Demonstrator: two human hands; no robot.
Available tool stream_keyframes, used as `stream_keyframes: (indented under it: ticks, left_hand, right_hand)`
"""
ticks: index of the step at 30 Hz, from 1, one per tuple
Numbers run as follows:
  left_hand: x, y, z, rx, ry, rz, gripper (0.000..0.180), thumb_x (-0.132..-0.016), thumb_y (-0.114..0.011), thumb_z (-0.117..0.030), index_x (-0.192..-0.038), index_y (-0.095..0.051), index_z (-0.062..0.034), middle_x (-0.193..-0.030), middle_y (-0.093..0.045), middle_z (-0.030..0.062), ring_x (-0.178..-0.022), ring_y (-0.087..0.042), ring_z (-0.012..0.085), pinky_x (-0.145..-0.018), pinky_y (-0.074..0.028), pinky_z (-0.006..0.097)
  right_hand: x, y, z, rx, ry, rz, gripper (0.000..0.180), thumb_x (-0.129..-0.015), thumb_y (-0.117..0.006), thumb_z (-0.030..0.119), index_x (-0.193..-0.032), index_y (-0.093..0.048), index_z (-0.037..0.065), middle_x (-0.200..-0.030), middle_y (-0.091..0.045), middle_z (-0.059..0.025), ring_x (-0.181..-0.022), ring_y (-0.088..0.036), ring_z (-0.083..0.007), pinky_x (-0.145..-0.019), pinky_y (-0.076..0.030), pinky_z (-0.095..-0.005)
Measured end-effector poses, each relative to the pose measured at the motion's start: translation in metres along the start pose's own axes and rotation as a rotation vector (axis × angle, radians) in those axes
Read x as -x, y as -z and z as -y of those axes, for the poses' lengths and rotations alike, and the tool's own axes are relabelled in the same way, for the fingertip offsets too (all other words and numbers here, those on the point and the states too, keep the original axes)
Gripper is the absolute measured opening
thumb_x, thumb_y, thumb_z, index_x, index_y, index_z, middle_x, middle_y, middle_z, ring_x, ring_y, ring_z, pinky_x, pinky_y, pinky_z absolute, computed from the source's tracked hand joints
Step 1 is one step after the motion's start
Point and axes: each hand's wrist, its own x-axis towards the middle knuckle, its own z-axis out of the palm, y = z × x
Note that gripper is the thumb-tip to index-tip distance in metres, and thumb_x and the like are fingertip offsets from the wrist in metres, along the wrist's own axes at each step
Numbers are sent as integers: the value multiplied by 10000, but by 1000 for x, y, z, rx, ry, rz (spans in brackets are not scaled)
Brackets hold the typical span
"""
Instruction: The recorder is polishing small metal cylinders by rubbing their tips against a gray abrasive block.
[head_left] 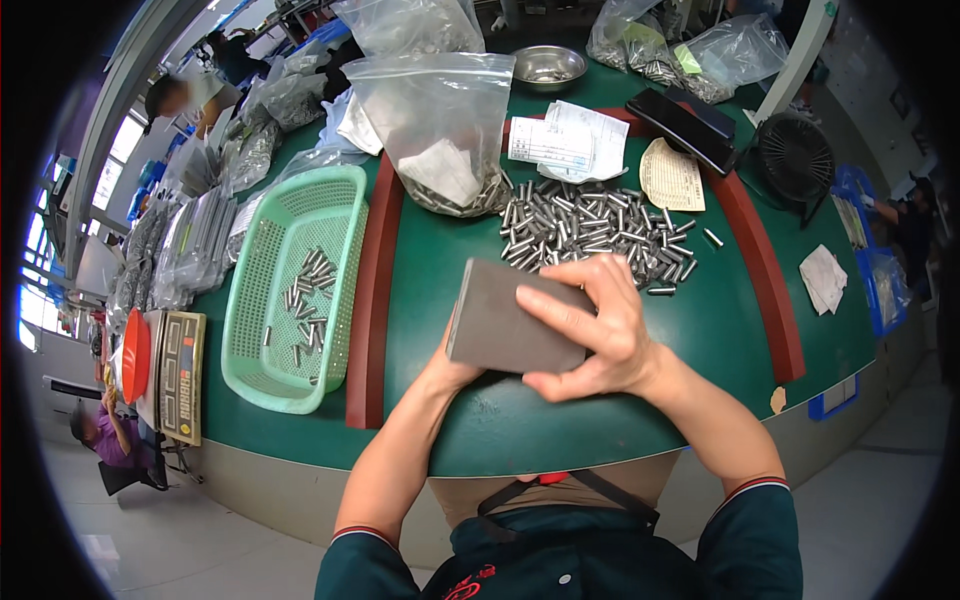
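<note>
Shirt (570,560) (red emblem (470,582)) | both hands (448,362) (603,325): grip clamped on grey block (500,320) | printed slips (600,138) beyond

Angles the bare left forearm (398,455) from seven o'clock toward one, showing only the wrist end of the left hand (454,366). Slants the right forearm (715,412) from four o'clock toward ten. Grips with the right hand (612,335), pointing the index finger (562,315) toward ten, the thumb (560,384) toward nine, and bending the other fingers (602,278).
</note>
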Motion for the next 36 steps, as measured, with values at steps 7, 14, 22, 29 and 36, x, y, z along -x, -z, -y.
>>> stream_keyframes:
  ticks: [7,14,22,29,36]
  left_hand:
    - [-10,11,-3,-50,-90,352,198,-963,-547,-115,-939,-641,58,-850,-590,100,-736,-594,159,-688,-494,268]
    - [-12,17,1,-75,-202,394,202,-966,-543,-104,-1023,-649,58,-968,-587,97,-807,-597,145,-734,-500,265]
    - [-1,20,7,-223,-26,126,249,-920,-587,-132,-1130,-614,-1,-1073,-655,58,-934,-613,121,-804,-524,284]
    - [-11,20,6,-190,-185,244,157,-907,-607,-84,-995,-673,28,-1002,-643,77,-821,-635,160,-741,-528,274]
    - [-10,23,4,-230,-238,239,99,-872,-606,11,-912,-696,16,-1035,-664,75,-889,-631,119,-710,-523,270]
  right_hand:
    - [9,7,-42,113,-411,-193,595,-613,-745,143,-1182,-637,11,-981,-573,-112,-912,-552,-230,-808,-464,-332]
    - [7,4,-40,96,-433,-203,606,-568,-791,214,-1126,-661,14,-930,-554,-93,-873,-541,-246,-805,-435,-361]
    - [1,-4,6,-12,-8,-6,663,-560,-781,378,-1119,-682,36,-989,-591,-142,-818,-549,-263,-761,-412,-376]
    - [6,-5,-13,50,-198,-210,648,-534,-797,286,-1117,-670,34,-950,-573,-117,-812,-535,-267,-742,-421,-395]
    - [5,-6,-30,194,-301,-177,663,-558,-764,244,-1160,-637,-4,-951,-570,-129,-847,-544,-260,-779,-444,-369]
